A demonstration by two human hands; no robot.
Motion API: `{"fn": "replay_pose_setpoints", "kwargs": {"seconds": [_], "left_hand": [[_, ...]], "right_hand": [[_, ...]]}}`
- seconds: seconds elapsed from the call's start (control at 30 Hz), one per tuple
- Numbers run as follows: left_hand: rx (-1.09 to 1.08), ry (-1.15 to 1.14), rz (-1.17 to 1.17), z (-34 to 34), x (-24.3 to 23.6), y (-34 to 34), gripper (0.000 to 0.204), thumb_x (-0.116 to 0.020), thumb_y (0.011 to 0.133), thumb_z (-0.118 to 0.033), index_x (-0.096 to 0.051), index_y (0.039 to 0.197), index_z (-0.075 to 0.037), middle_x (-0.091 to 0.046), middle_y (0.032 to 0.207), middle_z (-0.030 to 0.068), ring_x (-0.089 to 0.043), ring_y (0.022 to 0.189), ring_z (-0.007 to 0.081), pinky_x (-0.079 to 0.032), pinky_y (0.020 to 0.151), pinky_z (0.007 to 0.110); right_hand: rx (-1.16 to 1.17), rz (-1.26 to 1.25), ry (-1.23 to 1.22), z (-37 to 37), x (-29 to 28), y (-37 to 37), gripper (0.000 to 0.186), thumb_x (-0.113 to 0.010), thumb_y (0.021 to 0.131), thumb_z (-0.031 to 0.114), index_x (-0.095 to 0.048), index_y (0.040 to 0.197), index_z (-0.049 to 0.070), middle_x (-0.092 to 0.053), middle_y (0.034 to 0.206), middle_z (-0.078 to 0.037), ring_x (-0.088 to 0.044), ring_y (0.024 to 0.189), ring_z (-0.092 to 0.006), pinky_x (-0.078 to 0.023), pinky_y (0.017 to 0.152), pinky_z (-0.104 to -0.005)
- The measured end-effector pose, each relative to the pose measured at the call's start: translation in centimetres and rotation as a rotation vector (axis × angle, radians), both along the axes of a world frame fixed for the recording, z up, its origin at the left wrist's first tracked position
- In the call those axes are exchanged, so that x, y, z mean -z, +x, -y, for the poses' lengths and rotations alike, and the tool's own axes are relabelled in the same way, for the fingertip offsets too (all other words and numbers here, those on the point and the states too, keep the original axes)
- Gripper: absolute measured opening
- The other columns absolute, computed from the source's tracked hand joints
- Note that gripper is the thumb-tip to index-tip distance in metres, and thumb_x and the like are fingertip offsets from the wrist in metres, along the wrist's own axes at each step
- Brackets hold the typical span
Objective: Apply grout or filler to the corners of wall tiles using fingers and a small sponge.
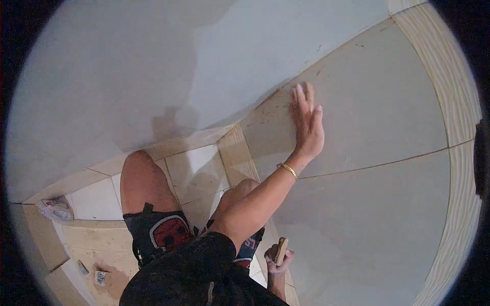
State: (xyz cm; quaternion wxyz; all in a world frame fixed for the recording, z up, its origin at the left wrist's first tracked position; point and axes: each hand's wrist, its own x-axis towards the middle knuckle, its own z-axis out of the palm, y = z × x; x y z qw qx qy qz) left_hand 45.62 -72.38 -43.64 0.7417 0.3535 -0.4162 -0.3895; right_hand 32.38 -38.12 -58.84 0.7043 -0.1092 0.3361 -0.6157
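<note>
My left hand (309,125), with a gold bracelet (287,170) at the wrist, reaches up and to the right. Its fingers are stretched out against a large grey tile (377,97), just below a corner seam with reddish-brown smears. Lower down, close to my body, my right hand (277,262) is closed round a narrow tan block (282,250), perhaps wooden. Pale residue marks that hand. Whether the block is part of a longer tool is hidden.
A grey wall (117,76) rises in front of my bent knees. Pale wavy-textured trim (434,66) borders the tiles at right. White floor tiles (94,200) lie below, with a clear plastic bag (57,208) at left. Small scraps (100,278) lie on a stained tan surface.
</note>
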Motion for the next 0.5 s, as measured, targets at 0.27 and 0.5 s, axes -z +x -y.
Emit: {"fn": "replay_pose_setpoints", "kwargs": {"seconds": [0.27, 0.5], "left_hand": [[-0.124, 0.194, -0.170, 1.7, 3.8, 1.6, 0.058, -0.025, 0.097, -0.029, -0.015, 0.146, 0.002, 0.001, 0.154, 0.0210, 0.002, 0.143, 0.0343, 0.001, 0.114, 0.044], [0.096, -0.168, -0.141, 0.9, 0.9, 2.9, 0.057, -0.031, 0.097, -0.031, -0.024, 0.144, 0.001, -0.008, 0.154, 0.0177, -0.003, 0.143, 0.0324, -0.003, 0.115, 0.044]], "right_hand": [[0.030, -0.195, -0.056, 1.9, -1.7, 1.8, 0.039, -0.052, 0.082, 0.032, -0.053, 0.112, 0.008, -0.046, 0.055, -0.002, -0.039, 0.038, -0.0111, -0.030, 0.037, -0.0261], [0.010, -0.241, 0.020, 1.0, -2.2, 0.3, 0.042, -0.060, 0.076, 0.033, -0.051, 0.110, 0.009, -0.049, 0.060, -0.003, -0.045, 0.042, -0.0139, -0.034, 0.040, -0.0266]]}}
